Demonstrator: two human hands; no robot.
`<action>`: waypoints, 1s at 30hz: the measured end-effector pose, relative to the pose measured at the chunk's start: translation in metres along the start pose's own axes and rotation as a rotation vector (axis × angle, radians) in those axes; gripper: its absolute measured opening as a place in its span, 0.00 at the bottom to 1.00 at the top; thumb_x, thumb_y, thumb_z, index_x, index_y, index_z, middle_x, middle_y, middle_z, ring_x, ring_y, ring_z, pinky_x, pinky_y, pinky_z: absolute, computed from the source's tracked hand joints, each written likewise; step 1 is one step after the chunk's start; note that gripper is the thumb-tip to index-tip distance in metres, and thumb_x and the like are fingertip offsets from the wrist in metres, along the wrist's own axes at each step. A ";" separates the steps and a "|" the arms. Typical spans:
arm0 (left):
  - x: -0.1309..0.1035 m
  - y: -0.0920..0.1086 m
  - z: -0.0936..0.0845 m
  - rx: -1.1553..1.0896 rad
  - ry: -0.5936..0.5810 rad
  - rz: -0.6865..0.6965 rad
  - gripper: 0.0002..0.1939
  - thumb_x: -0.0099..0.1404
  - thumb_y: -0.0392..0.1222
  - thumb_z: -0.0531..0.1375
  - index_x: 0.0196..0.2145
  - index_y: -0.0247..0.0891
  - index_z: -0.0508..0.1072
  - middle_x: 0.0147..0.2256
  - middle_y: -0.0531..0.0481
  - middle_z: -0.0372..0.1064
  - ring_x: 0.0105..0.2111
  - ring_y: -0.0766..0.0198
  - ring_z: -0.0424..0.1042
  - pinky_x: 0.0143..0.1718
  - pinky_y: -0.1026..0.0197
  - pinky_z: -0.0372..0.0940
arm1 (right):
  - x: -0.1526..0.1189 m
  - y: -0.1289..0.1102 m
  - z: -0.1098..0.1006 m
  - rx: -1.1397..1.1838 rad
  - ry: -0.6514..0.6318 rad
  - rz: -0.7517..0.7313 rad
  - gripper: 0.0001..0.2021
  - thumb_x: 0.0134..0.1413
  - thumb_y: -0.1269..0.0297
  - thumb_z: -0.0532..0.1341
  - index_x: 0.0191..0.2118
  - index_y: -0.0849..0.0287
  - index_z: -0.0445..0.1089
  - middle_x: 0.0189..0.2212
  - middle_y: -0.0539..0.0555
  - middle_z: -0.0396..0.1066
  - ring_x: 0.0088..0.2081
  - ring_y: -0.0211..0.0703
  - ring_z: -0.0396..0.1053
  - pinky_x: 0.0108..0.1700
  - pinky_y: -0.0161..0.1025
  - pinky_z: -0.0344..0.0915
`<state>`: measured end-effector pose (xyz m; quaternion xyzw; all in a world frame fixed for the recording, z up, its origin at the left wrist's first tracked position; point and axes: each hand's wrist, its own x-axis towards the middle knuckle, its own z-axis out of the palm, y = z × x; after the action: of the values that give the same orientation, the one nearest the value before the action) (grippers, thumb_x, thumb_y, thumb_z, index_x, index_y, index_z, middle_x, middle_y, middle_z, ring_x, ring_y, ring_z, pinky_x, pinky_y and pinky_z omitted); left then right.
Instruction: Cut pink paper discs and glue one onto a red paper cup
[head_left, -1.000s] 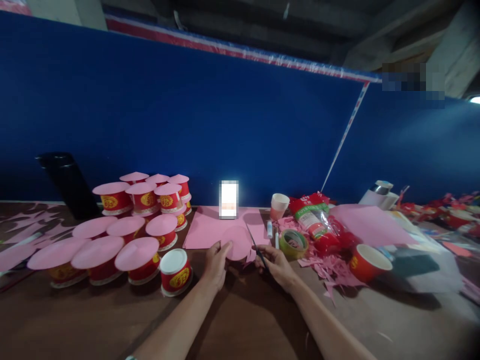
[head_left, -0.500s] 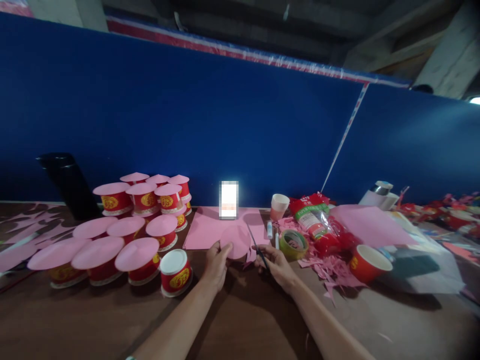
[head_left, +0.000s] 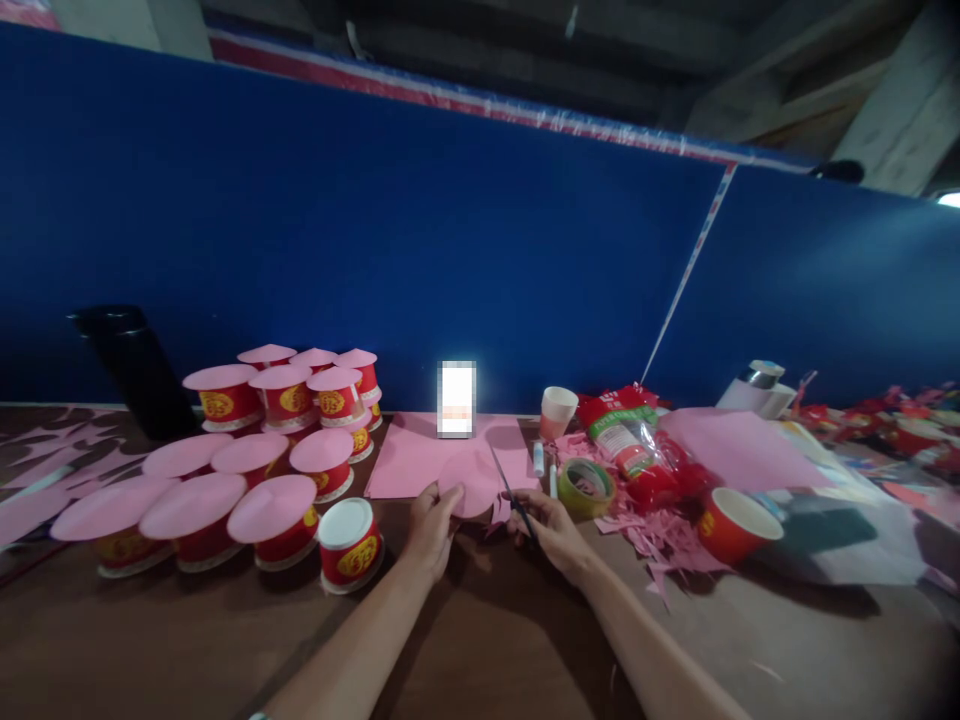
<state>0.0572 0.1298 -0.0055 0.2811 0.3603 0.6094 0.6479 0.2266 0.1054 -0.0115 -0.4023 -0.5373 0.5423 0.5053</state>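
Observation:
Between thumb and fingers, my left hand [head_left: 433, 525] pinches the left edge of a round pink paper disc [head_left: 471, 484]. My right hand [head_left: 546, 530] is closed around the dark handles of a pair of scissors [head_left: 513, 490], whose blades point up and away, just right of the disc. Behind the disc lie pink paper sheets [head_left: 405, 455]. To the left of my left hand, a red paper cup [head_left: 351, 548] stands upside down with its white base showing.
At left, rows of red cups wear pink paper cones [head_left: 271, 508]. A black bottle [head_left: 135, 370] leans behind them. A phone [head_left: 457, 400] stands against the blue partition. At right are green tape [head_left: 586, 488], a red bag [head_left: 626, 430], pink scraps [head_left: 667, 535] and a red cup [head_left: 739, 527].
Almost nothing differs. The disc and both hands keep their places, and the whole view has shifted by a few pixels.

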 end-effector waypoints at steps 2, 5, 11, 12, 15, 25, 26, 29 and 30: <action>0.000 0.000 0.000 0.002 0.003 -0.005 0.13 0.45 0.39 0.65 0.30 0.32 0.71 0.25 0.50 0.73 0.24 0.67 0.71 0.25 0.67 0.65 | 0.000 0.001 -0.001 -0.001 0.001 0.001 0.21 0.41 0.58 0.65 0.43 0.62 0.67 0.21 0.48 0.66 0.19 0.31 0.62 0.22 0.31 0.58; 0.000 0.000 0.001 0.010 0.015 -0.009 0.13 0.45 0.39 0.66 0.29 0.32 0.71 0.25 0.50 0.73 0.24 0.68 0.71 0.24 0.69 0.64 | 0.000 0.002 -0.001 -0.012 -0.011 -0.006 0.21 0.43 0.58 0.64 0.43 0.63 0.66 0.21 0.48 0.66 0.20 0.31 0.61 0.23 0.31 0.59; 0.002 -0.002 0.000 0.022 0.000 -0.006 0.13 0.46 0.40 0.65 0.30 0.32 0.71 0.24 0.50 0.72 0.24 0.65 0.71 0.27 0.65 0.65 | 0.000 0.001 -0.001 -0.071 0.003 0.008 0.21 0.45 0.58 0.63 0.44 0.63 0.65 0.19 0.46 0.64 0.18 0.31 0.60 0.20 0.31 0.58; 0.002 -0.003 0.000 0.019 0.001 -0.004 0.13 0.46 0.41 0.65 0.30 0.32 0.71 0.24 0.50 0.72 0.24 0.65 0.71 0.26 0.65 0.65 | 0.000 0.001 0.000 -0.061 0.009 0.008 0.21 0.44 0.58 0.63 0.44 0.63 0.65 0.19 0.46 0.64 0.18 0.31 0.60 0.20 0.31 0.58; 0.002 -0.001 0.001 0.007 0.007 -0.001 0.14 0.45 0.40 0.65 0.30 0.32 0.71 0.24 0.50 0.72 0.24 0.66 0.71 0.27 0.65 0.65 | -0.001 0.000 0.000 -0.006 0.008 0.002 0.20 0.43 0.58 0.64 0.42 0.62 0.66 0.21 0.47 0.66 0.19 0.31 0.61 0.21 0.31 0.59; 0.000 0.000 0.001 0.012 -0.022 0.007 0.14 0.46 0.41 0.65 0.30 0.32 0.70 0.24 0.50 0.72 0.23 0.64 0.71 0.27 0.63 0.66 | -0.001 0.002 -0.002 -0.078 -0.007 0.000 0.21 0.45 0.57 0.63 0.44 0.63 0.66 0.19 0.46 0.65 0.18 0.31 0.61 0.21 0.31 0.57; 0.001 -0.001 0.001 0.011 -0.018 0.006 0.15 0.46 0.41 0.65 0.31 0.32 0.70 0.24 0.49 0.72 0.24 0.64 0.71 0.27 0.63 0.66 | -0.001 0.001 -0.001 -0.076 -0.005 0.001 0.21 0.45 0.57 0.63 0.44 0.63 0.66 0.19 0.46 0.64 0.18 0.31 0.61 0.21 0.31 0.57; 0.002 -0.002 0.000 0.008 -0.004 0.006 0.16 0.46 0.40 0.65 0.33 0.32 0.70 0.26 0.48 0.73 0.25 0.63 0.72 0.28 0.63 0.66 | -0.002 -0.003 0.001 -0.032 0.002 0.009 0.21 0.43 0.57 0.64 0.43 0.63 0.66 0.19 0.47 0.65 0.18 0.31 0.61 0.21 0.31 0.58; 0.002 -0.002 0.000 0.007 -0.004 0.007 0.16 0.46 0.40 0.65 0.34 0.32 0.70 0.26 0.48 0.73 0.26 0.63 0.72 0.28 0.63 0.66 | -0.002 -0.004 0.001 -0.009 -0.001 0.010 0.21 0.42 0.58 0.65 0.43 0.63 0.66 0.20 0.47 0.65 0.18 0.31 0.61 0.21 0.31 0.58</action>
<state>0.0584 0.1312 -0.0074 0.2860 0.3603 0.6099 0.6453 0.2260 0.1029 -0.0071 -0.4069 -0.5378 0.5427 0.5007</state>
